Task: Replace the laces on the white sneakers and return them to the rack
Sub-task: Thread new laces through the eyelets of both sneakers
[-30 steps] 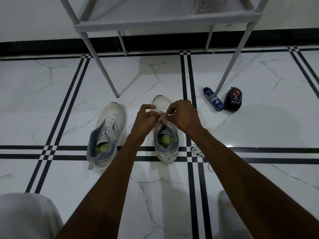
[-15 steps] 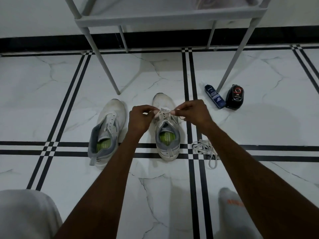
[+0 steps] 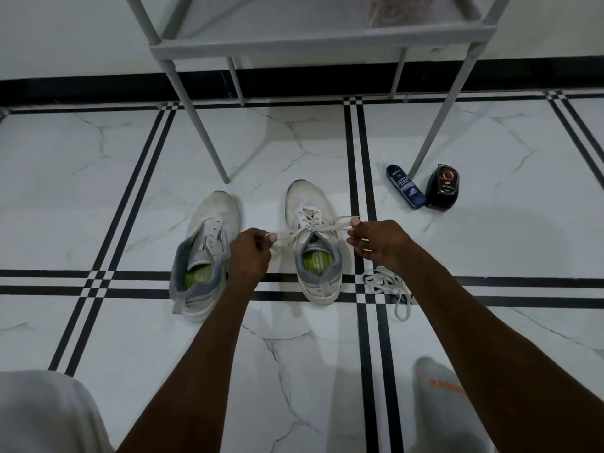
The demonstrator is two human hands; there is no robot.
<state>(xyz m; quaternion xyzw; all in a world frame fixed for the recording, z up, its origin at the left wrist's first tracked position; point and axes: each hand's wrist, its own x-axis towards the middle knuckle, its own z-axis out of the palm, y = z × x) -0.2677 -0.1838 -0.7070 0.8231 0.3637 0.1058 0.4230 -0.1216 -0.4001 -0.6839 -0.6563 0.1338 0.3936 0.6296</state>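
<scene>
1. My left hand [image 3: 250, 253] is curled, thumb and forefinger pinching one end of the lace [image 3: 313, 227] out to the left of the shoe.
2. My right hand [image 3: 379, 238] pinches the other end between its fingertips, out to the right, with the remaining fingers loosely bent.
3. The lace runs taut between both hands and crosses over the tongue of the right sneaker [image 3: 313, 243], which stands on the floor [image 3: 98, 197] between my hands, toe pointing away from me; its lower eyelets are laced.
4. The left sneaker [image 3: 204, 259] lies just beside my left wrist, without a lace, its green insole showing.
5. A loose lace [image 3: 387, 284] lies in a heap on the tiles under my right forearm.
6. Farther off, a blue bottle [image 3: 405, 187] and a black container [image 3: 443, 186] sit together by a leg of the rack [image 3: 320, 40], which stands against the wall.
</scene>
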